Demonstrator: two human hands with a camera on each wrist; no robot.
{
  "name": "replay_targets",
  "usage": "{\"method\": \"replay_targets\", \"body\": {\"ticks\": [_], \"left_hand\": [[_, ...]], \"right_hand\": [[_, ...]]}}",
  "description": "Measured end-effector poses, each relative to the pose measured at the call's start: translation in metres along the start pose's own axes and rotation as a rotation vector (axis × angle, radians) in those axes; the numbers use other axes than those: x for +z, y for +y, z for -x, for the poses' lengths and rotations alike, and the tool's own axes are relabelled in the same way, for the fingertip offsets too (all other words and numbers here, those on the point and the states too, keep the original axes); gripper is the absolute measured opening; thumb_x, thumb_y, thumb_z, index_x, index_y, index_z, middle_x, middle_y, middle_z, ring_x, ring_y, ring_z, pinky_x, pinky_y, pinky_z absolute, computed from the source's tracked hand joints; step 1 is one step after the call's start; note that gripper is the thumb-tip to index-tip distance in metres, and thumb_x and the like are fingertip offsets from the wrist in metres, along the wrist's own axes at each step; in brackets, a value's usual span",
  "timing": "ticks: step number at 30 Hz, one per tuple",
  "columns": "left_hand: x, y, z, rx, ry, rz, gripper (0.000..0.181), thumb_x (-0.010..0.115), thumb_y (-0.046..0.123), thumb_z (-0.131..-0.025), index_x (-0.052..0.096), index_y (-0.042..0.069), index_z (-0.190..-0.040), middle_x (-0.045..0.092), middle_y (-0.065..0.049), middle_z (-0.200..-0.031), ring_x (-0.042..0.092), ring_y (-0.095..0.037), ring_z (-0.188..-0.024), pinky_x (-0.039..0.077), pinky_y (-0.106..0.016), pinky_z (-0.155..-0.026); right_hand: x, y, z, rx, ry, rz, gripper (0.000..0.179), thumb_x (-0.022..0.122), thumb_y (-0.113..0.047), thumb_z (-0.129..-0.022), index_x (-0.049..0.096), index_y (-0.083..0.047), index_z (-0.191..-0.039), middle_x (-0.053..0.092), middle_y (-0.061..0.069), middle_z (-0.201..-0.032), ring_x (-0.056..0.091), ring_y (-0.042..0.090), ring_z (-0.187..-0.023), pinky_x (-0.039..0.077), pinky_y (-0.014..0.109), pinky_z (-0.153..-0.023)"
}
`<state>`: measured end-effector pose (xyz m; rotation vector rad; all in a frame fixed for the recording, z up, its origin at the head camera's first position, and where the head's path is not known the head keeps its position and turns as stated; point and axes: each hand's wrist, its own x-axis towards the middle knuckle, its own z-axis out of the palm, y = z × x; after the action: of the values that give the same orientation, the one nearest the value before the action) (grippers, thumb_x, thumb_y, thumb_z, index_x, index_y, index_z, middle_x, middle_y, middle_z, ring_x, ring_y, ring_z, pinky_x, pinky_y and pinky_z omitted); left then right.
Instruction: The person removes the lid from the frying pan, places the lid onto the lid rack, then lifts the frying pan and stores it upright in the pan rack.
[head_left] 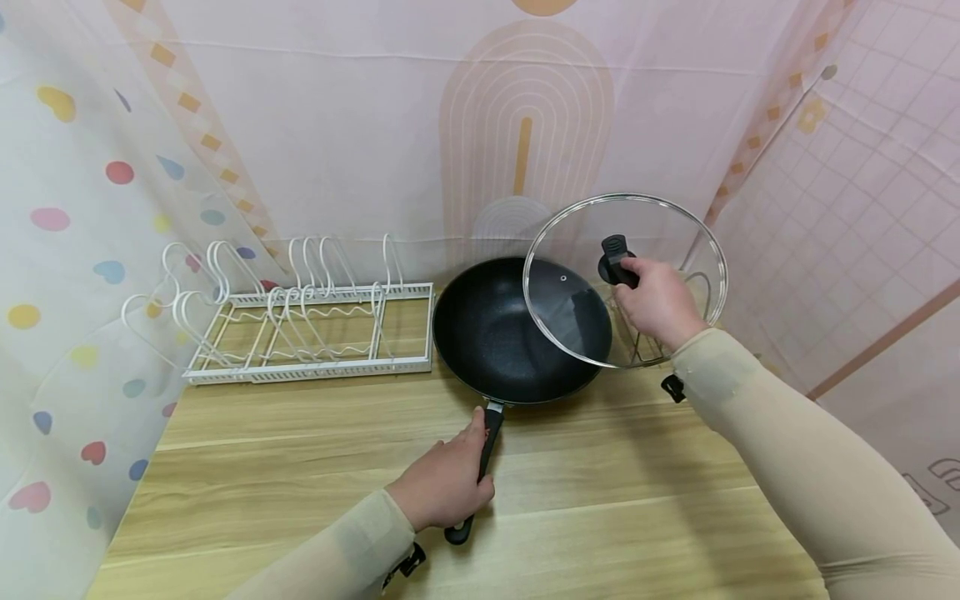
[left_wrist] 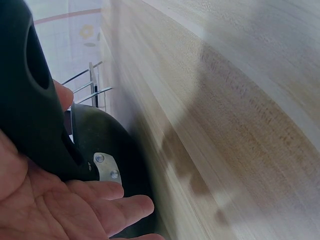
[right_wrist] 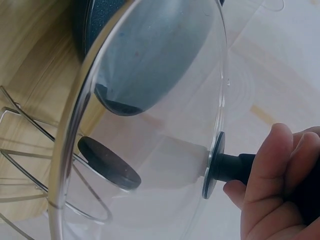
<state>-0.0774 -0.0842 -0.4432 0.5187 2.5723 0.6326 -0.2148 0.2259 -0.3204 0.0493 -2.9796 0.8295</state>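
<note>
A black wok (head_left: pixel 480 333) stands on the wood-grain table, its handle (head_left: pixel 491 437) toward me. My left hand (head_left: pixel 446 475) lies over the handle. In the left wrist view the handle (left_wrist: pixel 35 110) passes across the palm, with the thumb on its far side and the other fingers (left_wrist: pixel 117 212) extended beside it. My right hand (head_left: pixel 656 300) grips the black knob (head_left: pixel 617 260) of a glass lid (head_left: pixel 555 312). Held up and tilted, the metal-rimmed lid overlaps the wok's right side in the head view. Its knob (right_wrist: pixel 232 167) is partly hidden by curled fingers in the right wrist view.
A white wire rack (head_left: pixel 307 367) with upright loops stands left of the wok, close by its rim. Behind the lid, a thin metal wire rack (right_wrist: pixel 27 122) stands on the right. Patterned curtains (head_left: pixel 337 125) surround the table's back and sides.
</note>
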Motion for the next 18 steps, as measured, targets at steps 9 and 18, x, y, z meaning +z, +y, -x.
{"method": "replay_targets", "body": {"ticks": [9,18], "left_hand": [[0.000,-0.001,-0.001,0.005,0.002,0.002,0.088,0.059,0.028,-0.098,0.014,-0.008,-0.165,0.039,-0.023,-0.165,0.043,-0.033,-0.153,0.038,-0.064,-0.120],[0.002,-0.002,-0.002,0.007,0.005,0.002,0.089,0.058,0.030,-0.098,0.014,-0.007,-0.165,0.037,-0.022,-0.166,0.042,-0.033,-0.153,0.037,-0.064,-0.120]], "right_hand": [[-0.005,0.005,0.000,0.027,-0.010,-0.010,0.054,0.054,-0.015,-0.102,0.050,0.002,-0.154,0.056,0.032,-0.148,0.062,0.046,-0.127,0.052,0.055,-0.103],[-0.011,0.009,-0.001,0.042,-0.004,0.024,0.054,0.054,-0.016,-0.103,0.049,0.001,-0.154,0.055,0.034,-0.148,0.058,0.050,-0.131,0.049,0.059,-0.106]]}}
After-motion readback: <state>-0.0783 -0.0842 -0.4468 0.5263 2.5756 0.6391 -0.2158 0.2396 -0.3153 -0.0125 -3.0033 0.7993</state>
